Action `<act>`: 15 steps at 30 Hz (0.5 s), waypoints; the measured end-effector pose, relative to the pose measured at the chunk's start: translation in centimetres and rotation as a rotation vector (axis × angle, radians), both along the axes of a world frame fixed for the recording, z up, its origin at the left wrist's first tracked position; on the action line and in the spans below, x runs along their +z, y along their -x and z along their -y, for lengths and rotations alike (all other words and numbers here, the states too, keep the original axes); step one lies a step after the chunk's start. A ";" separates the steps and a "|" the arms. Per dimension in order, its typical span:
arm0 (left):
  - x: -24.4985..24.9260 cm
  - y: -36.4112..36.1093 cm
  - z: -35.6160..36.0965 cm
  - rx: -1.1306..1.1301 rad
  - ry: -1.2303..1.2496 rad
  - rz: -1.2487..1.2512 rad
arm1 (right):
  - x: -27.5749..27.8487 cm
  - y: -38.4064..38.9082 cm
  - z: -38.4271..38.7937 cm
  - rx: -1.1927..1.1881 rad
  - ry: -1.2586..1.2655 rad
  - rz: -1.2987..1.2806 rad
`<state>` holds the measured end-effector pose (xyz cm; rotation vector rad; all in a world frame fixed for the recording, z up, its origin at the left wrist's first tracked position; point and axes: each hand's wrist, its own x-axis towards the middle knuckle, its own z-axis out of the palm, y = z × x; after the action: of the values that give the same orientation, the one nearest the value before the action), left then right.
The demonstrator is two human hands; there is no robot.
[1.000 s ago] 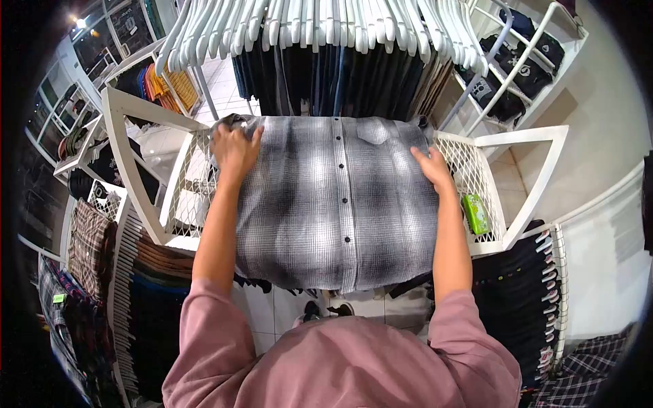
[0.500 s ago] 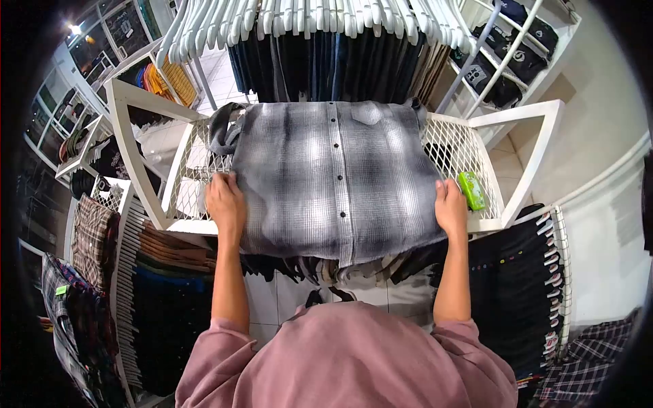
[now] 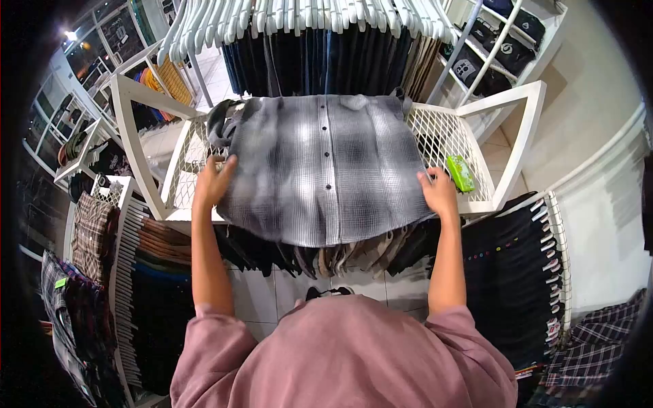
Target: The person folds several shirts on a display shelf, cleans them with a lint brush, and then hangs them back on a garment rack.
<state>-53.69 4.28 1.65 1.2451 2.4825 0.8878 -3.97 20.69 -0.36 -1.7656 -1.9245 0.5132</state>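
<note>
A grey, black and white plaid button-up shirt (image 3: 360,163) lies front up on a white mesh-topped rack shelf (image 3: 183,163), its lower hem hanging over the near edge. My left hand (image 3: 213,182) is at the shirt's left side, thumb and fingers spread, slightly blurred. At the opposite side, my right hand (image 3: 441,193) has its thumb and forefinger apart by the shirt's edge. One sleeve (image 3: 221,122) is bunched at the far left corner. Just beyond my right hand, a small bright green packet (image 3: 460,173) lies on the mesh.
White hangers (image 3: 313,17) with dark trousers (image 3: 299,64) hang behind the shelf. Raised white frames (image 3: 527,132) bound both shelf ends. Dark garments (image 3: 503,272) hang at the right, plaid shirts (image 3: 92,238) at the left. More clothes hang below the shelf.
Both hands have loosened from the shirt's side edges, and their fingers have parted. The shirt stays spread on the shelf. The whole view has shifted slightly.
</note>
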 end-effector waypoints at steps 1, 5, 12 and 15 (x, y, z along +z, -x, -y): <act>-0.2 -1.3 1.8 -0.031 -0.041 0.046 | 0.1 0.0 1.9 0.007 -0.014 -0.006; -3.3 -4.8 6.2 -0.138 -0.362 -0.315 | -1.2 -1.1 5.7 0.061 -0.134 -0.120; -1.0 -4.6 7.2 0.123 -0.486 0.194 | 0.9 -1.5 6.0 0.021 -0.020 -0.615; 0.9 -4.4 8.1 0.128 -0.420 0.062 | 4.9 -0.7 8.3 -0.110 0.162 -0.634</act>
<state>-49.30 -3.83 2.57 1.1557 2.4243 1.5176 -3.26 12.35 4.53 -1.5362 -1.3654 1.0632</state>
